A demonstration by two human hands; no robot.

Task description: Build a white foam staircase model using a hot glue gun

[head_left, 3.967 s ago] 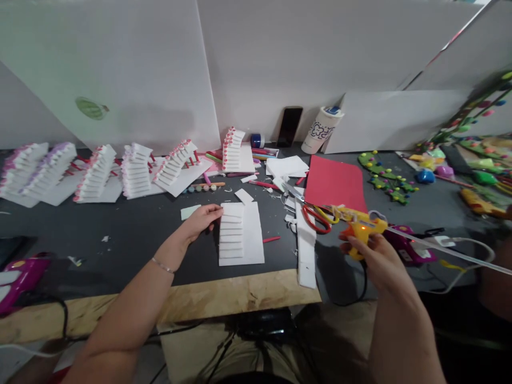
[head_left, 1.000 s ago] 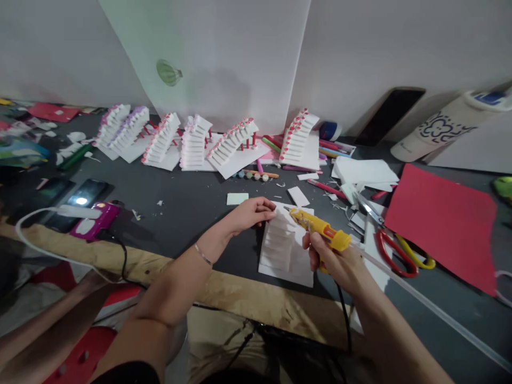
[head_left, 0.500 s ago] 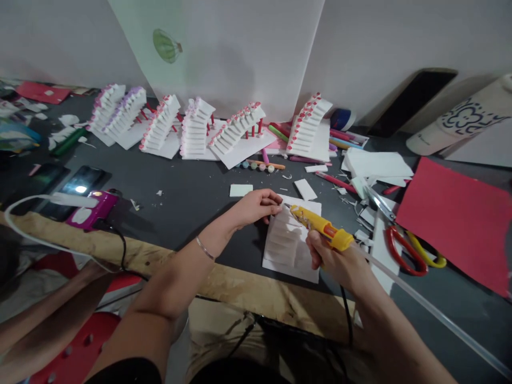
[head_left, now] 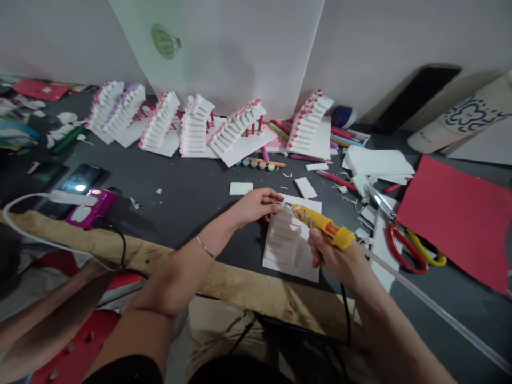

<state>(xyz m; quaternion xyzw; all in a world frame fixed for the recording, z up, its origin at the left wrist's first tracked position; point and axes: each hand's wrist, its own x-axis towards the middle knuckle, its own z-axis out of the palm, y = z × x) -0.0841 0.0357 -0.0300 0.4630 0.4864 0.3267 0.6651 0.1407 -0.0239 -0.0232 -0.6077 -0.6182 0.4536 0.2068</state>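
Observation:
A white foam staircase piece (head_left: 290, 242) lies flat on the dark table (head_left: 192, 194) in front of me. My left hand (head_left: 256, 205) has its fingers curled, pinching the top edge of this staircase. My right hand (head_left: 334, 261) grips a yellow glue gun (head_left: 322, 226), whose nozzle points at the staircase's upper left corner, close to my left fingertips. A clear glue stick (head_left: 436, 314) trails from the gun's back towards the lower right.
Several finished white staircases (head_left: 192, 128) with red posts stand along the back wall. Red-and-yellow scissors (head_left: 400, 240), a red sheet (head_left: 456, 218), white foam pieces (head_left: 376, 162) and markers lie right. A purple glue gun (head_left: 90, 210) and phones (head_left: 80, 184) lie left. Another person's arm (head_left: 44, 314) shows lower left.
Four seconds ago my right hand held the glue gun off to the right; it has since brought the nozzle to the staircase's top edge. My left hand's fingers curled onto that edge.

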